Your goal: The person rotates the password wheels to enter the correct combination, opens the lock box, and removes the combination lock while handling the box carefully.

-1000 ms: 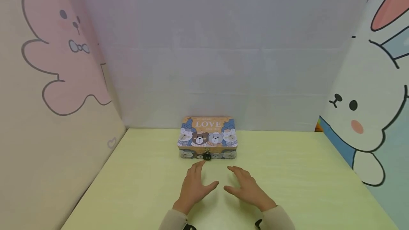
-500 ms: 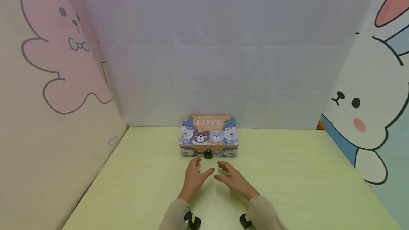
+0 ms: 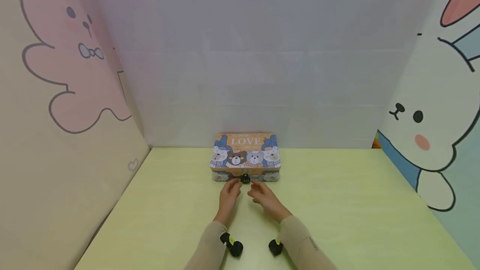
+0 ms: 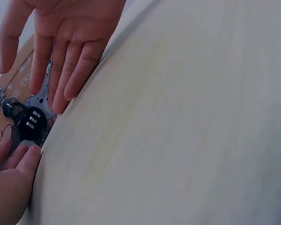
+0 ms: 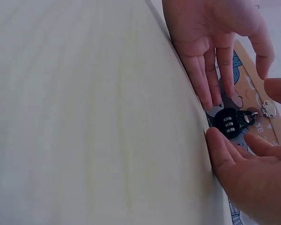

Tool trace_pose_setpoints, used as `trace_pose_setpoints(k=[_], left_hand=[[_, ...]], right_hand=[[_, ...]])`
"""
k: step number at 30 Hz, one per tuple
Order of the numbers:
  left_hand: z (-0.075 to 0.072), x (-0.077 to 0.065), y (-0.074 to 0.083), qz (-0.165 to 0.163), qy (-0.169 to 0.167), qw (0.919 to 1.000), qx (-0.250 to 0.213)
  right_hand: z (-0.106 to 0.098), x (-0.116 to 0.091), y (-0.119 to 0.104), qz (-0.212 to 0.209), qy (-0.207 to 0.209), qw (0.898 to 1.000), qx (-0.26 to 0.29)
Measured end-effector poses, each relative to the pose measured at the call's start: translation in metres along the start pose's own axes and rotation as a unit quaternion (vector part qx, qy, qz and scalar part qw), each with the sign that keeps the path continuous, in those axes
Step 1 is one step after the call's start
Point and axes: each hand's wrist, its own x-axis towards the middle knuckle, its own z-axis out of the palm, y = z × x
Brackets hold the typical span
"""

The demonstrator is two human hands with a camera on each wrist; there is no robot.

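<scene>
A tin box [image 3: 245, 153] with cartoon bears and the word LOVE on its lid rests against the back of the table. From the clasp on its front hangs a black combination padlock [image 3: 245, 178], whose number dials face outward in both wrist views. My left hand [image 3: 228, 198] is just left of the padlock, fingers loosely bent with nothing in them. On the other side, my right hand [image 3: 267, 198] reaches toward it, palm inward and also holding nothing. In the left wrist view the right hand [image 4: 79, 37] shows relaxed, slightly spread fingers above the padlock [image 4: 32, 123].
The pale yellow-green table [image 3: 337, 203] spreads around the box. Behind it rises a white backdrop [image 3: 247, 53], with cartoon-printed side walls left and right. Black wrist devices [image 3: 232, 245] sit under both beige sleeves [image 3: 300, 241].
Both hands have moved forward and closer together, from the near part of the table to either side of the padlock. Their fingers are less spread than before. The box has stayed put.
</scene>
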Motion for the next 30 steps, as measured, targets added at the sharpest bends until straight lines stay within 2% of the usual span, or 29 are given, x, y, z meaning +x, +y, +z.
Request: trace_pose_setpoints(k=[4,7,10,15,19,30], left_hand=[[0.002,0.006,0.000,-0.016,-0.002,0.9985,-0.052],[0.002,0.008,-0.001,-0.026,0.003,0.9971,-0.071],[0.001,0.009,-0.003,-0.040,0.005,0.9948,-0.093],[0.000,0.013,-0.004,-0.054,-0.012,0.9903,-0.127],[0.002,0.013,-0.003,-0.054,-0.015,0.9900,-0.129],[0.004,0.011,-0.006,-0.028,-0.005,0.9946,-0.099]], right_hand=[[0.000,0.012,0.005,0.011,0.014,0.999,0.048],[-0.001,0.017,0.011,0.014,0.008,0.996,0.084],[-0.003,0.019,0.016,0.022,-0.002,0.992,0.127],[-0.005,0.022,0.019,0.024,-0.003,0.983,0.180],[-0.008,0.023,0.019,0.024,0.004,0.979,0.204],[-0.005,0.021,0.019,0.035,0.025,0.967,0.250]])
